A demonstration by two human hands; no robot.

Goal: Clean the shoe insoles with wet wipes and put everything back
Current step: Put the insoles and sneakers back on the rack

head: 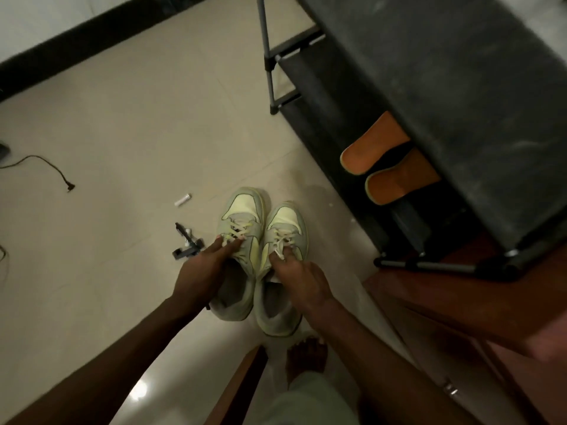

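Two pale green-and-grey sneakers sit side by side above the tiled floor, toes pointing away from me. My left hand (199, 269) grips the left sneaker (241, 228) at its laces and collar. My right hand (302, 279) holds the right sneaker (283, 237), fingers curled into its tongue and opening. Two orange insoles (376, 145) (399, 179) lie on a lower shelf of the dark shoe rack (445, 72) to the right, their ends sticking out past the shelf edge. No wet wipes are visible.
A small dark bracket-like object (188, 245) and a white tube (182, 199) lie on the floor left of the shoes. A black cable (46, 165) trails at far left. My bare foot (306, 357) is below the shoes. A reddish wooden piece (460, 302) stands at right.
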